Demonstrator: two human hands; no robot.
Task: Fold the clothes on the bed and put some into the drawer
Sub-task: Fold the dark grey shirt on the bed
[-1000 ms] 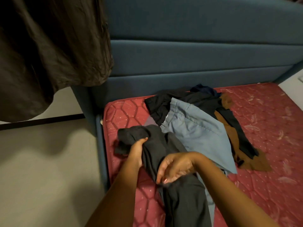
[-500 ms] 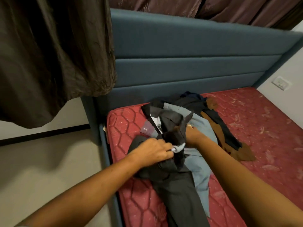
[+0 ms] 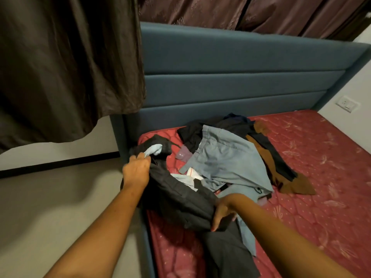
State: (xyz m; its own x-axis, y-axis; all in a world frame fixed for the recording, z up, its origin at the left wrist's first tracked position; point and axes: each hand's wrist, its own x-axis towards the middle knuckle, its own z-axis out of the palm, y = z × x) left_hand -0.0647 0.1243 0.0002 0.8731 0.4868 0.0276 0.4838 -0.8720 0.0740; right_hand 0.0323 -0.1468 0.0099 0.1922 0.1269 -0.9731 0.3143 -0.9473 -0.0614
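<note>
head view: catalogue entry, one garment in hand.

item: trousers (image 3: 180,199), dark grey. they lie across the near left corner of the bed (image 3: 321,177), waist end at its left edge, legs trailing toward the camera and out of the bottom of the frame. a pale pocket lining (image 3: 153,150) hangs out at the waist.

handling, as judged: soft, light, limp woven cloth. it has no stiffness and will sag and twist wherever unsupported. it is neither slippery nor fragile. best taken at the waistband with both hands, or at waistband and hems, so the legs hang straight and the seams line up before a fold.

left hand (image 3: 136,171): arm reaches forward over the floor (image 3: 60,197) beside the bed, back of hand up. fingers are curled into the waist cloth, gripping it.

right hand (image 3: 221,212): arm enters from the lower right, wrist bent, fingers pointing down and left over the thigh part. it appears to pinch a fold there. the thumb is hidden.

adjacent: a pile of unfolded clothes touches the trousers, with a blue pair (image 3: 226,161) on top, a brown garment (image 3: 269,163) to its right and black pieces behind.
</note>
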